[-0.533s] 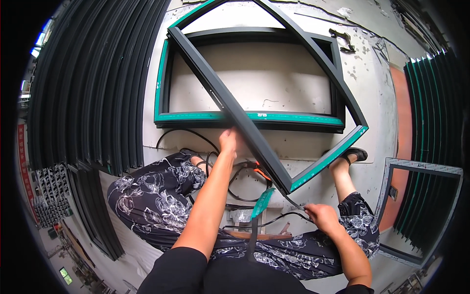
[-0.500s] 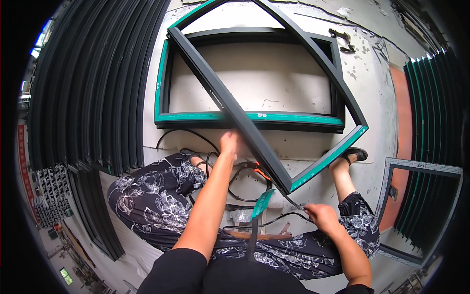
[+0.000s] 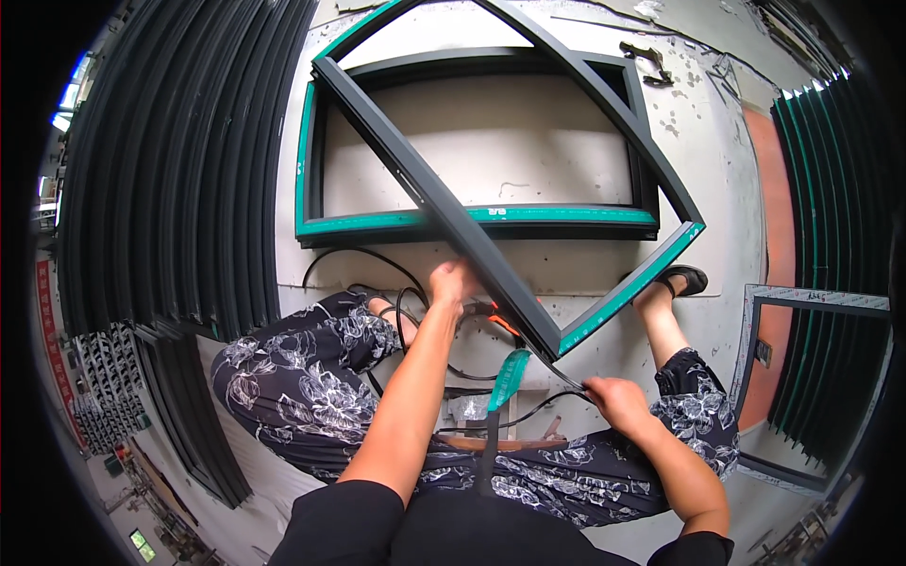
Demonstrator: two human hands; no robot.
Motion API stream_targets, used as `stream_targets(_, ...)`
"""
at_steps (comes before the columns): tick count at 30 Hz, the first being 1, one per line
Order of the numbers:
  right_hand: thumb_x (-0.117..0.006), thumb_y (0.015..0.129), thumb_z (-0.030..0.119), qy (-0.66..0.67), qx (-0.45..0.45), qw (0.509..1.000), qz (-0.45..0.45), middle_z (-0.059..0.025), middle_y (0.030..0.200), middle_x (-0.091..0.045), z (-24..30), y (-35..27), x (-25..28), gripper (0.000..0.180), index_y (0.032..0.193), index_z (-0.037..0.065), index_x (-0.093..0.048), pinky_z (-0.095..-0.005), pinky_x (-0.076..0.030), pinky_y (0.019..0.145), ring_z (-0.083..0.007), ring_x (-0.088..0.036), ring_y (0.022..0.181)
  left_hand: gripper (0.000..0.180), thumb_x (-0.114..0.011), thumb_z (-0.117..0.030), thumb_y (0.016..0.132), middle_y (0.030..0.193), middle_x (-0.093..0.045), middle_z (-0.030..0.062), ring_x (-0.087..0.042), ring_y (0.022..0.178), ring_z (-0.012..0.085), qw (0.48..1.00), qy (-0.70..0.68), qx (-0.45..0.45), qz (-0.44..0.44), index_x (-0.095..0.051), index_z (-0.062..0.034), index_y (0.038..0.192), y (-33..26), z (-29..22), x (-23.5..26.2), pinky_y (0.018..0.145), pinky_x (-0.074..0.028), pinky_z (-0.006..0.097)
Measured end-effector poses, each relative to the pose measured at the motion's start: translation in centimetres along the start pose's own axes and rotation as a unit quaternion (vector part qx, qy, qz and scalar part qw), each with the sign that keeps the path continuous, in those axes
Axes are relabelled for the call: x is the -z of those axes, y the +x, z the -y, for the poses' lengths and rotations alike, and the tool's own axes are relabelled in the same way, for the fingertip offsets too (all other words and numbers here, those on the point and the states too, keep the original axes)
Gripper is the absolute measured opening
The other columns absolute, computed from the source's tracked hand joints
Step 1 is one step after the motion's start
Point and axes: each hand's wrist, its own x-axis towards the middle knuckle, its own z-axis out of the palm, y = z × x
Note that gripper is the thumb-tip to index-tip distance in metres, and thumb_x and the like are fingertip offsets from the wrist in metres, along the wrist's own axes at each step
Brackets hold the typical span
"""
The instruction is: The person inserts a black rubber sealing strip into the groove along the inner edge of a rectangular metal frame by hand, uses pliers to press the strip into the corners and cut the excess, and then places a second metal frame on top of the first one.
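Left hand (image 3: pixel 453 283): slid slightly along the upper frame's long side, toward its near corner, since the earlier picture; fingertips are at that side's left edge, blurred and partly hidden, so whether this grip is closed on anything cannot be told.
Right hand (image 3: pixel 618 406): grip clamped on the end of a thin dark strip (image 3: pixel 566 375), which runs to the near corner.
Upper frame (image 3: pixel 462 241): dark grey rectangle with green film on its short sides, lying askew across another frame, one corner pointing toward the person.
Lower frame (image 3: pixel 566 216): dark, green film on its near and left sides, lying on a pale surface (image 3: pixel 713 170).
Between the legs: black cable (image 3: pixel 349 249), looped; a hanging green strip (image 3: pixel 510 379).
Far left: many long dark profiles (image 3: pixel 179 160), side by side.
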Motion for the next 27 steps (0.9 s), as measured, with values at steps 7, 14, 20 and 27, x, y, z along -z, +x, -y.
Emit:
stream_targets(7, -0.056, 0.082, 0.020, 0.008, -0.013, 1.000, 0.022, -0.0138, 0.073, -0.061, -0.2, -0.2, -0.2, 0.015, 0.093, 0.010, -0.059, -0.0432, -0.046, 0.062, -0.0338, -0.058, 0.070, 0.025, -0.050, -0.015, 0.090, 0.095, -0.062, 0.0130, -0.062, 0.087, 0.0249, 0.998, 0.029, 0.043, 0.036, -0.053, 0.0042, 0.106, -2.8, -0.4, -1.2, 0.074, -0.053, 0.036)
stream_targets(14, -0.055, 0.082, 0.020, -0.001, -0.008, 1.000, 0.023, -0.0144, 0.073, -0.061, -0.3, 0.4, -0.8, 0.016, 0.093, 0.009, -0.059, -0.0438, -0.045, 0.062, -0.0343, -0.058, 0.070, 0.022, -0.053, -0.018, 0.089, 0.089, -0.062, 0.0091, -0.062, 0.081, 0.0198, 0.995, 0.037, 0.045, 0.085, -0.055, 0.0004, 0.102, -3.9, 0.2, -0.9, 0.074, -0.052, 0.033)
stream_targets(20, -0.055, 0.082, 0.020, -0.028, -0.018, 0.998, 0.050, -0.0146, 0.070, -0.060, -0.5, 0.3, -2.2, 0.013, 0.088, 0.009, -0.057, -0.0446, -0.045, 0.060, -0.0341, -0.058, 0.068, 0.019, -0.054, -0.013, 0.088, 0.092, -0.061, 0.0075, -0.061, 0.076, 0.0167, 0.993, 0.080, 0.006, 0.089, -0.054, 0.0000, 0.102, -4.2, 3.4, -1.0, 0.066, -0.052, 0.029)
stream_targets(27, -0.052, 0.082, 0.021, -0.024, -0.021, 0.999, 0.040, -0.0150, 0.068, -0.059, -0.5, 0.7, -2.2, 0.013, 0.083, 0.008, -0.054, -0.0463, -0.044, 0.057, -0.0351, -0.058, 0.067, 0.016, -0.056, -0.011, 0.087, 0.087, -0.062, 0.0074, -0.062, 0.072, 0.0160, 0.996, 0.045, -0.047, 0.058, -0.055, 0.0009, 0.098, -3.2, 6.4, -1.0, 0.063, -0.053, 0.026)
